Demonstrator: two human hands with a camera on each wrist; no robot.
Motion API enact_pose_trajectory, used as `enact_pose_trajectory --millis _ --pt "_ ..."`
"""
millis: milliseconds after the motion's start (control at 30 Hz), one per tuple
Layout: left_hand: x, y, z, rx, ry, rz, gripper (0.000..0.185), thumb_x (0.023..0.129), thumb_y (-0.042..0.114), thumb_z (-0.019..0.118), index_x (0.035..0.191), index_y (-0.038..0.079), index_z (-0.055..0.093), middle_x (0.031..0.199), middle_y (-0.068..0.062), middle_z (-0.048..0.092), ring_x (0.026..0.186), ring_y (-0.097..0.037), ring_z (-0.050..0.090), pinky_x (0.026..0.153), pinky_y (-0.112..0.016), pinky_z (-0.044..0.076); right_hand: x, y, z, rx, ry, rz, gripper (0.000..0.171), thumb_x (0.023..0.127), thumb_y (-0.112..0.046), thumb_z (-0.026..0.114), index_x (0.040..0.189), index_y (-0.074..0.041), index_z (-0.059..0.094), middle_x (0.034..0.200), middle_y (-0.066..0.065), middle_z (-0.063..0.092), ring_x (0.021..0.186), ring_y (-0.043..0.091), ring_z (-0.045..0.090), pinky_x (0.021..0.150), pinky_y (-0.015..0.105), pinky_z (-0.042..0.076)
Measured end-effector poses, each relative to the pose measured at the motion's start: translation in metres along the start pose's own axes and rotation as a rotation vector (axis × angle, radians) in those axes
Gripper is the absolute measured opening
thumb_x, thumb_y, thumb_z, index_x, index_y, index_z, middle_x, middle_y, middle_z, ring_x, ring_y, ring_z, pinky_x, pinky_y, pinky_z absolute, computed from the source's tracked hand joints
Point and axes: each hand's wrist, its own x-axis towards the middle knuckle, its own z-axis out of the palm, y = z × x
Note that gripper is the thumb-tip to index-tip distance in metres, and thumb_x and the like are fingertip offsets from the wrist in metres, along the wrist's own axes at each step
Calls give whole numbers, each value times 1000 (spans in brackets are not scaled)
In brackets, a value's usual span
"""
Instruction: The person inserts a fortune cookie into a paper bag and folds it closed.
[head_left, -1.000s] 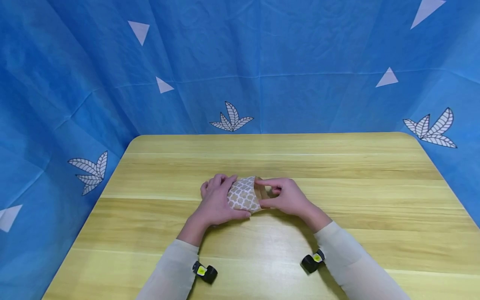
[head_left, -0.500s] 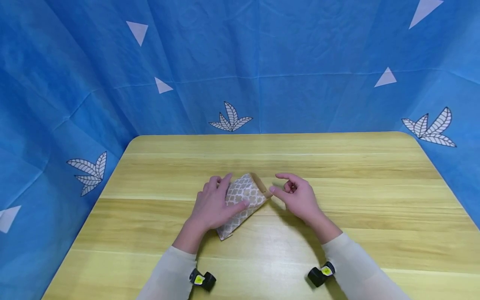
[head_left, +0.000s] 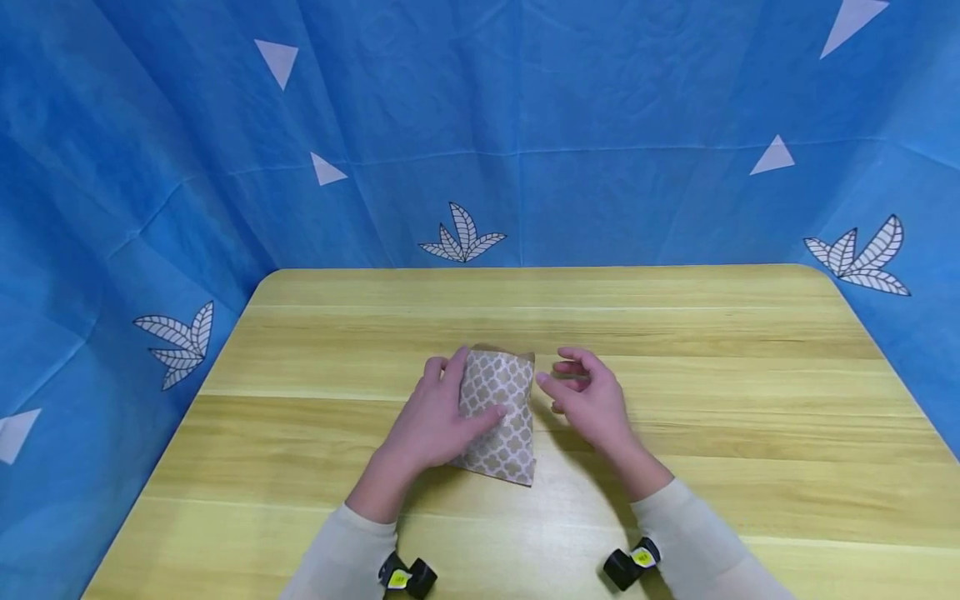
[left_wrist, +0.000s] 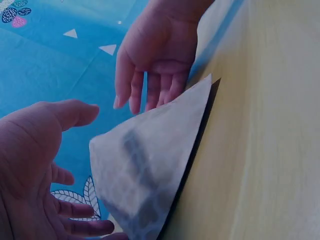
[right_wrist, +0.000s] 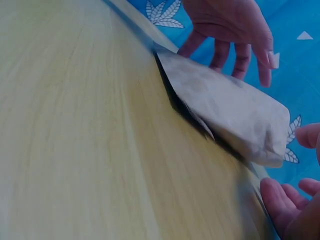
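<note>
A small tan paper bag [head_left: 513, 425] with a white lattice print lies near the middle of the table, its mouth at the far side and slightly parted. Across its left side is my left hand [head_left: 431, 421], thumb stretched over the printed face and the fingers along the left edge. In the left wrist view that hand [left_wrist: 30, 155] has its fingers spread beside the bag [left_wrist: 150, 150]. My right hand [head_left: 596, 400] hovers just off the bag's top right corner, fingers loosely bent and holding nothing. The right wrist view shows the bag [right_wrist: 225, 105] between both hands.
The wooden table [head_left: 712, 350] extends around the bag on all sides. Behind it and at the left hangs a blue curtain [head_left: 615, 208] with white triangles and leaves. Black wrist cameras [head_left: 408, 575] sit on both sleeves.
The bag has turned, its mouth swinging from the right to the far side and its bottom edge towards me. My right hand has let go of the mouth and drawn slightly right.
</note>
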Motion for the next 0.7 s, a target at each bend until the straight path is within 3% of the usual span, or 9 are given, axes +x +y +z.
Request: enact_pose_trajectory --millis 100,267,400,533,700 --pt "1 -1 -2 -56 2 -24 92 90 52 67 158 9 24 142 -24 38 114 -37 55 93 -52 47 1 -3 5 15 -21 22 61 88 -23 79 139 -3 52 127 19 59 98 30 65 73 38 57" --pt "13 -8 0 -173 37 -86 88 92 46 67 156 3 26 141 -25 44 113 -38 56 92 -54 47 4 -8 12 -65 -21 45 65 86 -31 80 139 -4 53 124 15 63 99 28 64 72 36 56" --pt "29 -12 2 -351 35 -158 87 89 46 71 155 7 30 131 -19 53 105 -32 59 86 -48 51 9 -11 14 -98 -21 72 69 84 -39 81 138 -5 54 124 13 63 104 28 63 72 35 56" --pt "39 -11 5 -500 4 -238 87 85 44 77 154 12 34 132 -16 54 112 -32 57 90 -48 50 12 -14 17 -91 -41 95 70 83 -41 81 138 -5 55 125 16 62 107 30 61 74 36 55" --pt "43 -11 9 -596 -10 -251 86 83 35 82 153 12 37 131 -18 55 112 -32 57 89 -45 51 12 -14 17 -56 -37 91 66 83 -33 82 137 -5 56 117 18 60 98 28 60 72 34 53"
